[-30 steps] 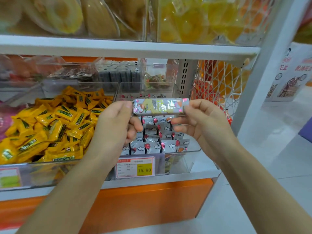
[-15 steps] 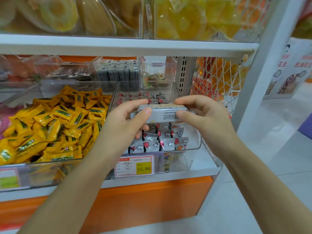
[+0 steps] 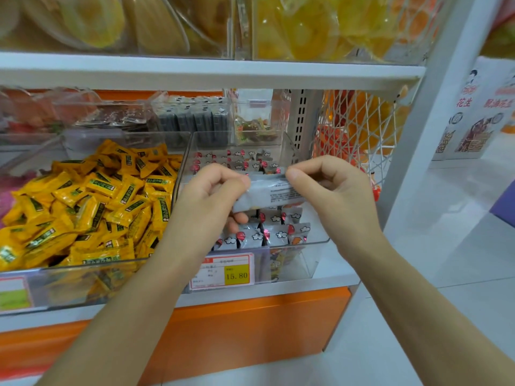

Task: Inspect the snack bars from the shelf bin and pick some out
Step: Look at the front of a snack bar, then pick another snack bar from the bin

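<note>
Flipped since a second ago, the snack bar (image 3: 267,192) now shows its grey printed back instead of the colourful front, tilted with its left end lower. On the white shelf (image 3: 278,292), the clear bin (image 3: 306,243) sits at the right end, rows of grey bars (image 3: 276,235) standing in it, beside a heap of yellow packets (image 3: 92,201). Above that bin, the left hand (image 3: 206,201) pinches the bar's left end and the right hand (image 3: 331,190) its upper right edge, fingers curled. A price tag (image 3: 223,271) reading 15.80 fronts the bin.
</note>
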`<state>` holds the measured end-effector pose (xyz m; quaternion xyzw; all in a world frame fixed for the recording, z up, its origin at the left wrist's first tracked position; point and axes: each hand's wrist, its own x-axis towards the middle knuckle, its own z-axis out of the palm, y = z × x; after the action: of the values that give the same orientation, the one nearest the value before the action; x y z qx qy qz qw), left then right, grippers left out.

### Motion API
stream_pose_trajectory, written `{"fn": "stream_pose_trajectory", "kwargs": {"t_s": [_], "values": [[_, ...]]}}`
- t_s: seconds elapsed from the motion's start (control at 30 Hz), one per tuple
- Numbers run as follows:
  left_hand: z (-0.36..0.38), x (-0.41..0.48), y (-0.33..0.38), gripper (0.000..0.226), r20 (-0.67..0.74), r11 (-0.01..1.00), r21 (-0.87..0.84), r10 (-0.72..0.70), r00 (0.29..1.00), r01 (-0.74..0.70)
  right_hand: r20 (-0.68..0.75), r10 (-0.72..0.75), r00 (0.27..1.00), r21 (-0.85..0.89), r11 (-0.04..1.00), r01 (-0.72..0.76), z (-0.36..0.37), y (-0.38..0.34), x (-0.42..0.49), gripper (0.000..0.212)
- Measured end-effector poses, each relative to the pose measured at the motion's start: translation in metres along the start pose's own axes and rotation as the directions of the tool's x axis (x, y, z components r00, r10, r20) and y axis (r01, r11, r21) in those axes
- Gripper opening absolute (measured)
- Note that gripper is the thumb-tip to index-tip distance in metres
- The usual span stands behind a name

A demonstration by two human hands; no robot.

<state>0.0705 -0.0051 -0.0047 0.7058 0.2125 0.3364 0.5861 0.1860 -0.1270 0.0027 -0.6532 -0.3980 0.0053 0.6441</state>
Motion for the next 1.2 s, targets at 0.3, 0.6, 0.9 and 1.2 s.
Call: {"fn": "stream_pose_trajectory", "kwargs": {"t_s": [0.3,0.6,0.9,1.2], "values": [[0.017,0.006,0.002,0.024,0.039,0.999,0.036,-0.006,0.999,0.005,0.063,-0.003,0.998,0.029,1.000,0.001,-0.040,-0.006,0.007,0.026],[0.046,0.015,-0.005,0.009,0.389,0.560,0.734,0.115,0.914,-0.383,0.014,-0.039,0.999,-0.100,0.994,0.040,-0.071,-0.008,0.014,0.003],[0.048,0.033,-0.011,0.026,0.270,0.615,0.728,0.150,0.951,-0.303,0.286,-0.063,0.956,-0.397,0.901,0.178,-0.050,0.000,0.009,0.020],[0.042,0.032,-0.011,0.015,0.264,0.643,0.696,0.185,0.947,-0.320,0.546,0.063,0.835,-0.704,0.576,0.417,-0.021,0.012,-0.006,0.017]]}}
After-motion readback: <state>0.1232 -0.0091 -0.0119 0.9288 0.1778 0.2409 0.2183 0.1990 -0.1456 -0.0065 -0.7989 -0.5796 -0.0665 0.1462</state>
